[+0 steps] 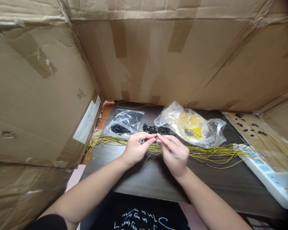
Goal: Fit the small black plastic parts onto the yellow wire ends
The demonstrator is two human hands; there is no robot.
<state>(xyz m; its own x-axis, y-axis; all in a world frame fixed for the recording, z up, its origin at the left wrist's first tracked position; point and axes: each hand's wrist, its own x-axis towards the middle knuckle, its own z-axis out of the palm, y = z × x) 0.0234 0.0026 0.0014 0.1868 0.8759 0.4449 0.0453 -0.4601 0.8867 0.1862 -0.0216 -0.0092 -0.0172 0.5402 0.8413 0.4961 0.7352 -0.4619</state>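
Observation:
My left hand (137,147) and my right hand (174,152) meet above the table, thumbs and forefingers pinched closed. Between their fingertips is a small black-and-yellow part (156,138), mostly covered, so its kind cannot be made out. Thin yellow wires (206,152) lie in a long loose bundle across the table beneath both hands, and a few ends stick out below the fingers. Just beyond the fingertips are piles of small black plastic pieces (149,128). A clear bag of black pieces (121,127) lies behind my left hand, and a crumpled bag of yellow pieces (194,131) behind my right.
Cardboard walls (153,64) enclose the dark table (134,183) at the back and sides. A white power strip (266,172) runs along the right, beside a cardboard sheet (268,145) with scattered black pieces. One loose yellow wire (132,102) curls at the back edge.

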